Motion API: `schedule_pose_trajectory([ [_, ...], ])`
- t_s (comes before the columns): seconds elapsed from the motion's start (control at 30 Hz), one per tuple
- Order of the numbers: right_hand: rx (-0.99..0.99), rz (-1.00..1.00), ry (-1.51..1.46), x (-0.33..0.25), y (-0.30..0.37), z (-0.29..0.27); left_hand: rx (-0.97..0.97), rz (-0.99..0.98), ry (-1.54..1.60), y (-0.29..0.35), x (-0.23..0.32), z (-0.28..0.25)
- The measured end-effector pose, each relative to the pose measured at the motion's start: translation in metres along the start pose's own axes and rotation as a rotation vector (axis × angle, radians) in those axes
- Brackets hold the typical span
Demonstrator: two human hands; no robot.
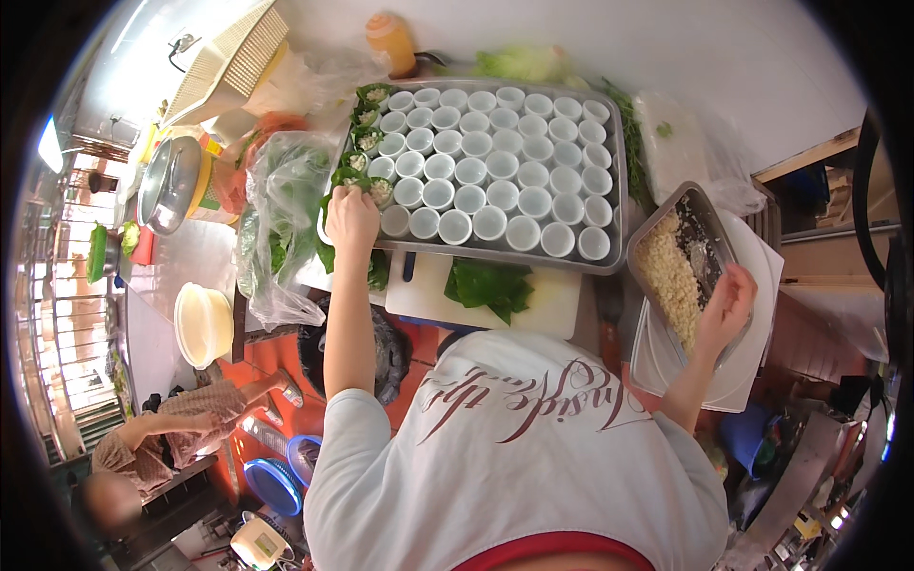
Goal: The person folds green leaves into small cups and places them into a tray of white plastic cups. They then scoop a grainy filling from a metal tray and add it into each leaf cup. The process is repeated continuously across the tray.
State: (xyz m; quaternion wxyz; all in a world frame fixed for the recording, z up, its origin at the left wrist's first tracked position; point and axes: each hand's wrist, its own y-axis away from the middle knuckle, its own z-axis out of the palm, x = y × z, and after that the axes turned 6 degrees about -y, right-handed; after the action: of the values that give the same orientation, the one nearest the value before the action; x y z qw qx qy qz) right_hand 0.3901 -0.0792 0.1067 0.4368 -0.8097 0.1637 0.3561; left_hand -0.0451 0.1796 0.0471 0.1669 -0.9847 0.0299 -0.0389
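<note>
A large metal tray holds rows of small white cups. Along its left side, several cups are lined with green leaf and topped with white bits, such as this leaf-lined cup. My left hand is at the tray's near left corner, fingers bent together over the leaf-lined cups; what they grip is hidden. To the right, a smaller metal pan contains pale chopped pieces. My right hand hangs over the pan's right side with curled fingers; whether they pinch any pieces cannot be made out.
Green leaves lie on a white cutting board before me. Left are a clear plastic bag of leaves and a cream tub. An orange bottle stands behind the tray. Another person is at the lower left.
</note>
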Motion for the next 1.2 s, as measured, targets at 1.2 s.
schedule_pose_trajectory([
  [1.2, -1.089, 0.893, -0.920, -0.061, 0.084, 0.098, -0.170, 0.683, 1.047, 0.145, 0.107, -0.081],
])
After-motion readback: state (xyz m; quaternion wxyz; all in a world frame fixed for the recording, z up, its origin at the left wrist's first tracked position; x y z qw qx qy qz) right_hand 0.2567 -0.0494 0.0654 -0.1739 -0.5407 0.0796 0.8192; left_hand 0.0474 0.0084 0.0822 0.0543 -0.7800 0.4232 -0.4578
